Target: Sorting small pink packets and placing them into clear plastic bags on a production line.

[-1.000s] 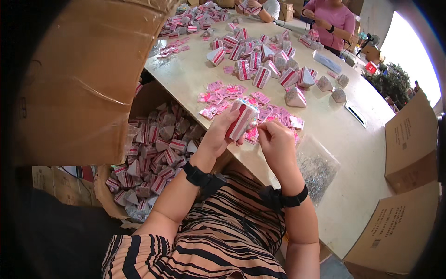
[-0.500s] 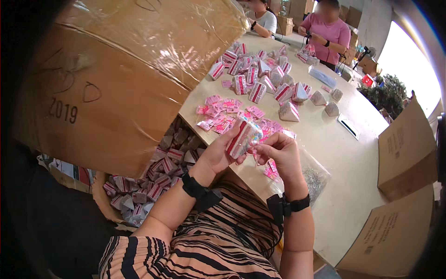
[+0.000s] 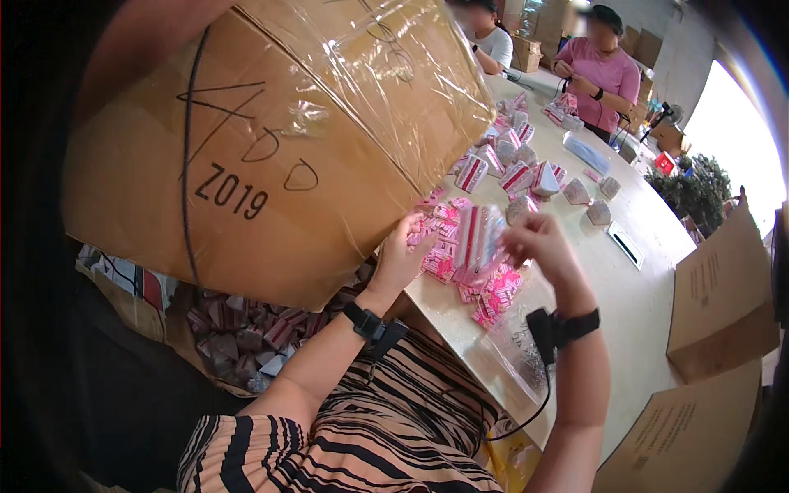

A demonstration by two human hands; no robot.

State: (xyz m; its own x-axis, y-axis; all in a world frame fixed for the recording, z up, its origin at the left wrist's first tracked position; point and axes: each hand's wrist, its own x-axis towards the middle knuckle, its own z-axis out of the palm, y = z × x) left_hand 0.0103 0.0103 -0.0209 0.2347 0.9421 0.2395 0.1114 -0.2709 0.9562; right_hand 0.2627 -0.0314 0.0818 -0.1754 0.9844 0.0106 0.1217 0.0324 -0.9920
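A cake-slice ornament [image 3: 477, 242], white with red bands and blurred by motion, hangs beside my right hand [image 3: 544, 251] over the table's near edge. The fingers of that hand are pinched together at the ornament's upper right side; whatever thin part they grip is too small to make out. My left hand [image 3: 400, 261] is apart from the ornament, its thumb and fingers spread at the edge of a pile of pink printed cards [image 3: 499, 294]. More cake-slice ornaments [image 3: 516, 177] stand farther back on the table.
A large taped carton [image 3: 271, 164] looms at the left, hiding part of the table. Below it, an open box holds many ornaments [image 3: 246, 333]. A clear plastic bag [image 3: 526, 349] lies near my right wrist. Open cartons [image 3: 715, 287] line the right side. Two people work at the far end.
My left hand has let go of the ornament and moved to the cards. My right hand has shifted right and slightly up with the ornament. The carton appears farther right in view.
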